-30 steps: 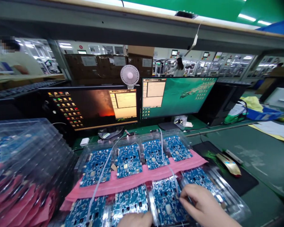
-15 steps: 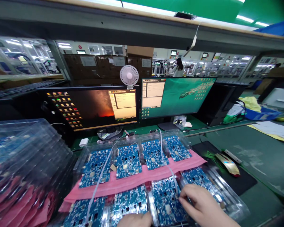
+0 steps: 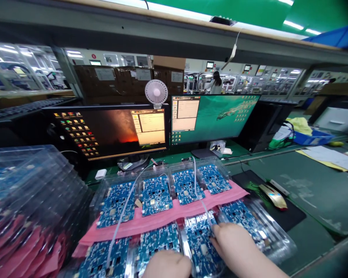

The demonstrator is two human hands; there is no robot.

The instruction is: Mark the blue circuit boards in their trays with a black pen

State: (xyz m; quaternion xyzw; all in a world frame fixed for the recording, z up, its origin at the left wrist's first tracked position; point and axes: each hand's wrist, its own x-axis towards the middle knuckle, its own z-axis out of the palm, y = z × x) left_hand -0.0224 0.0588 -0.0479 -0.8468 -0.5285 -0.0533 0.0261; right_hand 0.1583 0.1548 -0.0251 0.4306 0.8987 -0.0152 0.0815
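Blue circuit boards (image 3: 157, 195) lie in two rows in a clear plastic tray (image 3: 282, 245), with a pink foam strip (image 3: 162, 218) running between the rows. My right hand (image 3: 233, 245) is over the front row, thumb and fingers pinched on a thin white cable (image 3: 205, 211) at a front board (image 3: 199, 241). My left hand (image 3: 167, 264) is curled closed above the neighbouring front board (image 3: 159, 241); its fingertips are hidden. Another white cable (image 3: 121, 220) crosses the foam to the front-left board (image 3: 104, 256).
Stacked clear trays (image 3: 31, 185) with pink foam stand at left. Behind are two monitors (image 3: 113, 131), a small fan (image 3: 156, 92) and a black computer case (image 3: 268, 123). At right, a gold mouse (image 3: 274, 197) rests on a black pad (image 3: 290, 220). A shelf spans overhead.
My right hand has shifted slightly left, its fingers still pinched at the white cable. My left hand has come up a little further into view. The camera view has turned slightly.
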